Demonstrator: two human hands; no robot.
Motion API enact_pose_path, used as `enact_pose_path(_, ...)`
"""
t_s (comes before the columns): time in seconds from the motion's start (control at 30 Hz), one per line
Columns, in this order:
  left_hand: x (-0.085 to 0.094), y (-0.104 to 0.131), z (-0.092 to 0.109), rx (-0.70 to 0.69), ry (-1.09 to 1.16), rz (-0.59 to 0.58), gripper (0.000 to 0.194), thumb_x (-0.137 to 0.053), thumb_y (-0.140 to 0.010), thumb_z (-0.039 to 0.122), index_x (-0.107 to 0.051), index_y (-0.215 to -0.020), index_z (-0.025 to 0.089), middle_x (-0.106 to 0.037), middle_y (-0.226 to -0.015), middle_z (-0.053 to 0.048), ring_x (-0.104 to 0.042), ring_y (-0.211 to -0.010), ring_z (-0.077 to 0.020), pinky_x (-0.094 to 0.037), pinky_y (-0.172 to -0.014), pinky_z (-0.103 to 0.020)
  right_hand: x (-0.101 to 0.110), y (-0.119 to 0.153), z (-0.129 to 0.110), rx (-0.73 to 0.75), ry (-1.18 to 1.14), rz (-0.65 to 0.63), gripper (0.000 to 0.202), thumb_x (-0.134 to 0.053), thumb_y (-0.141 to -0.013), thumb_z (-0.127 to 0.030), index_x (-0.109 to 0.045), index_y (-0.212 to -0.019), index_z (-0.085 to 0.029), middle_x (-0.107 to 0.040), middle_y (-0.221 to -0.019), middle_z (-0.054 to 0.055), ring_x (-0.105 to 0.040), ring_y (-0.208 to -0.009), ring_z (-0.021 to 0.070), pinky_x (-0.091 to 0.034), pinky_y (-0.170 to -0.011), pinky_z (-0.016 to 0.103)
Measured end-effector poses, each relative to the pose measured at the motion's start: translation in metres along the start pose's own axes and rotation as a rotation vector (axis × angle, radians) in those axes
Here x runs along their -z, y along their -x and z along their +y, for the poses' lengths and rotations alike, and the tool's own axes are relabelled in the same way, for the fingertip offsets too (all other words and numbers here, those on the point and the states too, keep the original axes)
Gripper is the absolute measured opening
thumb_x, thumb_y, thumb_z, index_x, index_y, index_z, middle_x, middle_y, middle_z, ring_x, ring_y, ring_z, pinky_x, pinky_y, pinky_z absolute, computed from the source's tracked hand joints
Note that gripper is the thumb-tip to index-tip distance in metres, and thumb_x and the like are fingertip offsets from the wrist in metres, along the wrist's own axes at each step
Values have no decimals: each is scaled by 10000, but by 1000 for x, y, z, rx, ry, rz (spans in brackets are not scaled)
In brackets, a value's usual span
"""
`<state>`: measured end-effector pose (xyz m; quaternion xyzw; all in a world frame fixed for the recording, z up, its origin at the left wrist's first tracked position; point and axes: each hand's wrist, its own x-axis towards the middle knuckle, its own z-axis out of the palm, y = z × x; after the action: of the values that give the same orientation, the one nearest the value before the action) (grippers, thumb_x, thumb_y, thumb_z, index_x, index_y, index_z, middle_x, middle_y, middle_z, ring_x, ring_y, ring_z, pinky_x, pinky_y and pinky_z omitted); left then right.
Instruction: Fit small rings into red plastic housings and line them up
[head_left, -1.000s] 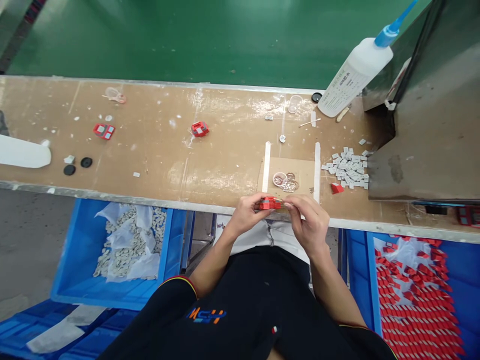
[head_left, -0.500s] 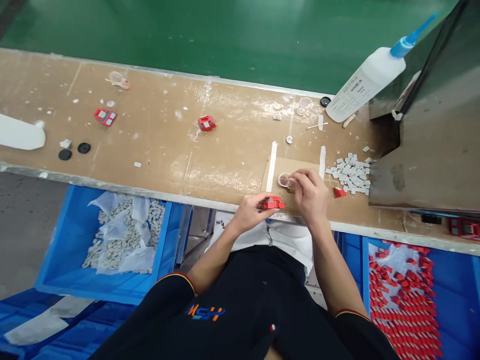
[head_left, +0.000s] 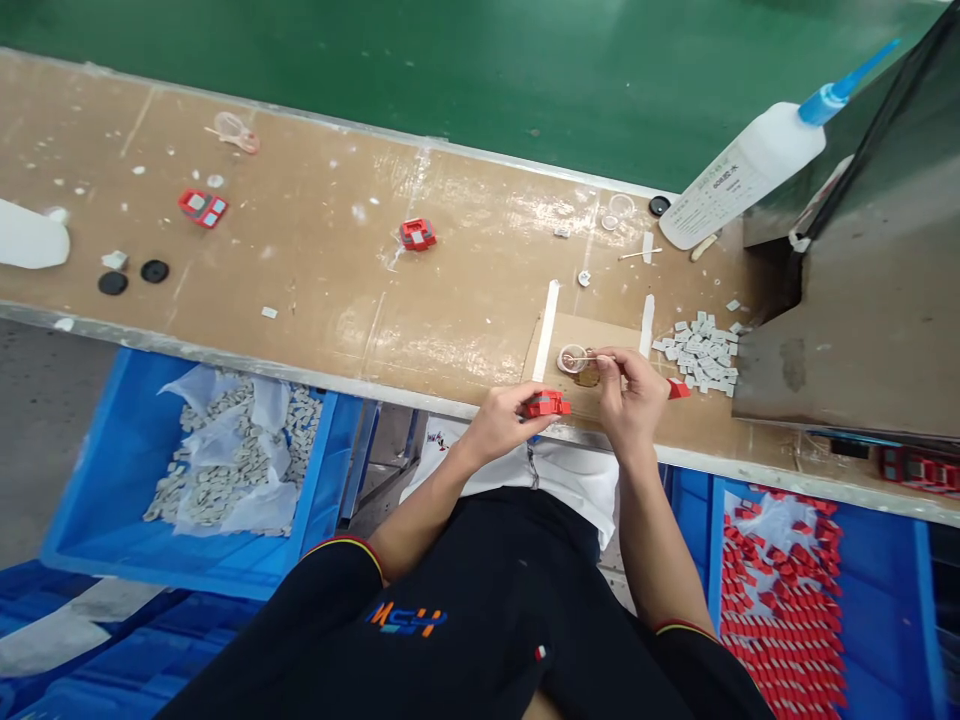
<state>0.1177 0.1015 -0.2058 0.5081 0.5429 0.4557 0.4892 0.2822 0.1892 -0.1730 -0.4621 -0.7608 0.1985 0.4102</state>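
My left hand [head_left: 504, 424] is closed on a red and grey plastic toy vehicle part [head_left: 546, 404], held at the bench's front edge. Between the fingertips of my right hand [head_left: 632, 398] is a thin cotton swab [head_left: 589, 358], its far end over a small round white dish [head_left: 568, 366]. The dish sits on a cardboard piece [head_left: 616, 332] fixed with white tape strips. Just beyond my right hand lies a loose red piece [head_left: 679, 388], beside a heap of small white-grey pieces [head_left: 701, 352].
A white bottle with blue nozzle [head_left: 742, 175] stands at the back right, near a large brown panel [head_left: 847, 340]. Two red toy parts [head_left: 418, 235] lie farther left. Blue bins below hold grey pieces [head_left: 217, 470] and red pieces [head_left: 780, 620].
My right hand has shifted slightly right and turned, and the swab now shows over the dish. My left hand keeps the red part in nearly the same place. The view has tilted slightly.
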Motion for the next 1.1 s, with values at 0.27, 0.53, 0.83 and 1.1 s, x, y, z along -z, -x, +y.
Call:
enact_pose_path(0.27,-4,0,0,-31,-76,48,281,-742,-851,364,-733,-1029,147,-709,-800,-41,-616,-676,-139,-588,-698,-281,-2,2,0,-23,-36,38,256,-555,-1012,-338,-707,-851,-209,-764,-806,40,-731,-750,191,-571,-685,307)
enact_pose_path(0.53,-4,0,1,-41,-47,31,277,-724,-867,373,-731,-1040,157,-753,-873,-60,-673,-734,-157,-600,-717,-285,20,13,-27,82,-17,3,173,-564,-997,-233,-712,-906,-233,-769,-825,32,-743,-766,195,-599,-714,317)
enact_pose_path(0.83,-4,1,1,-51,-20,9,224,-709,-876,301,-727,-1052,164,-763,-938,-69,-700,-802,-167,-604,-736,-276,24,26,-35,208,2,-208,155,-558,-992,-151,-682,-943,-230,-759,-856,46,-729,-792,186,-575,-728,295)
enact_pose_path(1.1,-4,1,-1,-74,-52,-1,218,-690,-890,300,-724,-1054,160,-757,-924,-70,-697,-808,-169,-590,-732,-271,22,27,-34,273,69,-232,149,-558,-994,-142,-677,-970,-228,-760,-874,57,-721,-803,187,-569,-742,296)
